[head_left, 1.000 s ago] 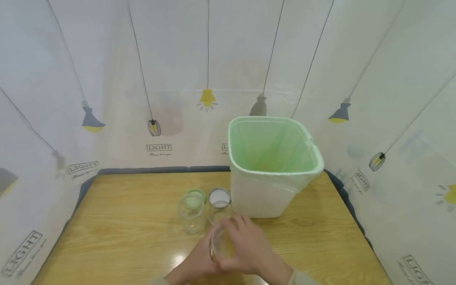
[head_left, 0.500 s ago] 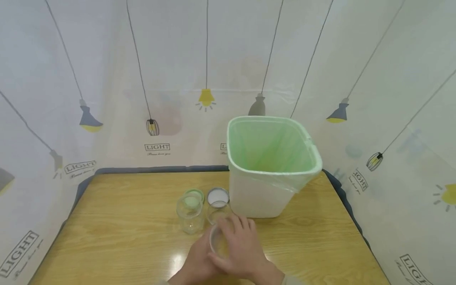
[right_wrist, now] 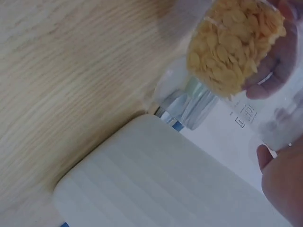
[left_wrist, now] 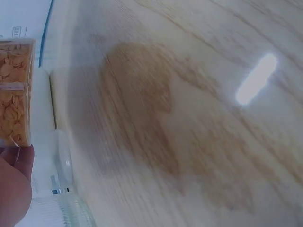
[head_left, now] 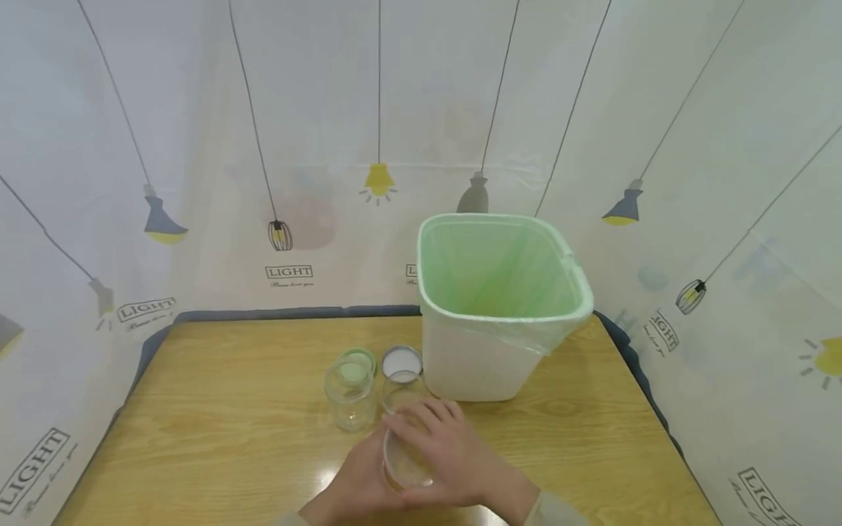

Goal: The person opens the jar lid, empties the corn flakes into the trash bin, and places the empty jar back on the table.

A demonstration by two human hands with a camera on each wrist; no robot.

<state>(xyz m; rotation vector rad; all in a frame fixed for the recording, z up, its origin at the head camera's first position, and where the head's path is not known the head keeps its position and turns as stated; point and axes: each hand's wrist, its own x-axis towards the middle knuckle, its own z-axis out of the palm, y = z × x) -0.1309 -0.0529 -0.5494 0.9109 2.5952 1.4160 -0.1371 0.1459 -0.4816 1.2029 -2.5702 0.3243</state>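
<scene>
Both hands hold a clear jar [head_left: 406, 459] of yellow flakes low over the wooden table [head_left: 217, 409], near its front edge and in front of the bin. Left hand [head_left: 358, 483] cups the jar from below/left, fingers curled round its wall; right hand [head_left: 454, 456] wraps it from the right, fingers bent over the far end, thumb on the near side. Jar is tipped: long axis runs roughly front-to-back w/ one round end facing up toward the head cam; whether that end is mouth or base can't be told. Flakes show through the wall in the right-wrist view [right_wrist: 234, 45] and left-wrist view [left_wrist: 14, 90]. Just behind: two empty clear jars, upright, left jar [head_left: 350, 391] and right jar [head_left: 401, 389], close together, w/ a green lid [head_left: 359, 358] and a white lid [head_left: 402, 360] flat behind them. White bin [head_left: 483, 365] w/ green liner [head_left: 500, 267] stands right of the lids.
</scene>
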